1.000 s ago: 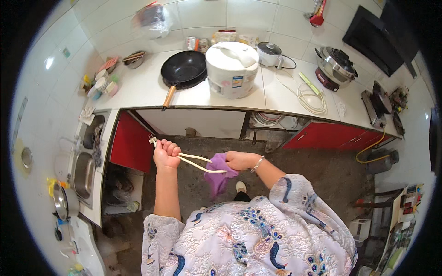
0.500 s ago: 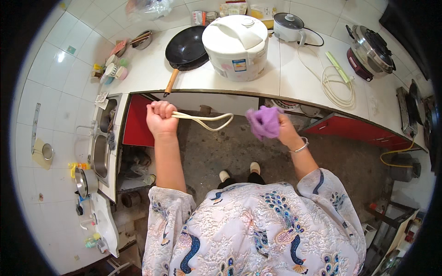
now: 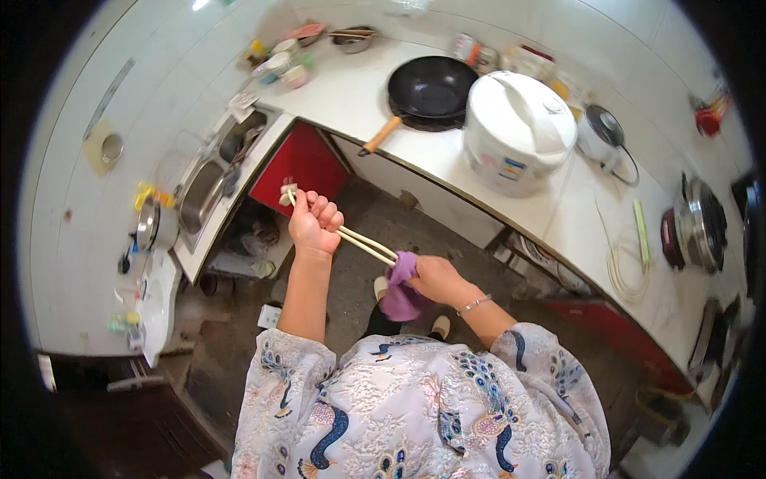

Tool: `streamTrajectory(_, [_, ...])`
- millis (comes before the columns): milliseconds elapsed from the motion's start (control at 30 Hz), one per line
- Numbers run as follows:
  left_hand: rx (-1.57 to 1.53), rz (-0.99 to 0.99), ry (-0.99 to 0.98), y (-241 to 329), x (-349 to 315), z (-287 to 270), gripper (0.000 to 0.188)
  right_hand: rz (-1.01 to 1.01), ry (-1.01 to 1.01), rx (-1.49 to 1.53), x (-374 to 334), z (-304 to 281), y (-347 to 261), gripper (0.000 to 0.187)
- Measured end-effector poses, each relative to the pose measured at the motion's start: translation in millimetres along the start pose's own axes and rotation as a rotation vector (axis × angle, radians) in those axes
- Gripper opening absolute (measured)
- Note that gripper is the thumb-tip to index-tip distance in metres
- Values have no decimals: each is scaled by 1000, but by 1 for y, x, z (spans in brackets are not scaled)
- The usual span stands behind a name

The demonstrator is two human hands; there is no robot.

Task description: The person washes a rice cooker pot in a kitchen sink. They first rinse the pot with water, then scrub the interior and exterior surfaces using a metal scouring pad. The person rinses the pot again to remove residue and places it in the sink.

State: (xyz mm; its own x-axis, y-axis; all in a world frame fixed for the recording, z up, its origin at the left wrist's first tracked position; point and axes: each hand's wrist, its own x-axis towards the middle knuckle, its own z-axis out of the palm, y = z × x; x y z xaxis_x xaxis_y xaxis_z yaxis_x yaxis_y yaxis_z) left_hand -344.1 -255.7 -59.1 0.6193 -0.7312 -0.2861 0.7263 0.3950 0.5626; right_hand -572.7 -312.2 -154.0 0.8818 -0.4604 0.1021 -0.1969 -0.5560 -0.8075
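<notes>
My left hand (image 3: 315, 225) is closed round a folded cream power cord (image 3: 365, 243). Its plug (image 3: 288, 192) sticks out beyond the fist. To the right, my right hand (image 3: 440, 281) grips a purple cloth (image 3: 404, 294), which is wrapped about the far end of the cord loop and hangs down. Between the two hands the doubled cord is stretched fairly straight, above the floor. What the cloth covers of the cord is hidden.
A white counter (image 3: 359, 96) runs ahead, carrying a black wok (image 3: 431, 89), a white rice cooker (image 3: 511, 152), a small electric pot (image 3: 598, 132) and a coiled cable (image 3: 626, 267). Left are a steel sink (image 3: 199, 199) and an open red cabinet door (image 3: 299, 164).
My view has turned left. My right hand has brought the cloth in toward the left hand and onto the cord loop. The plug now shows beyond my left fist.
</notes>
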Motion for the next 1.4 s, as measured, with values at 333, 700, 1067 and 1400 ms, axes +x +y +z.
streamTrajectory(333, [-250,61,29,141,83,-89,39,249,-715,550,142,6,-21,23])
streamTrajectory(700, [-373,212,-118,274,237,-153,38,249,76,1445,248,-8,21,38])
streamTrajectory(1067, [-226,-79,-221,187,275,-80,35,47,-20,445,384,109,-74,29])
streamTrajectory(1400, [-283,110,123,235,307,-134,39,128,-112,-77,359,82,-31,28])
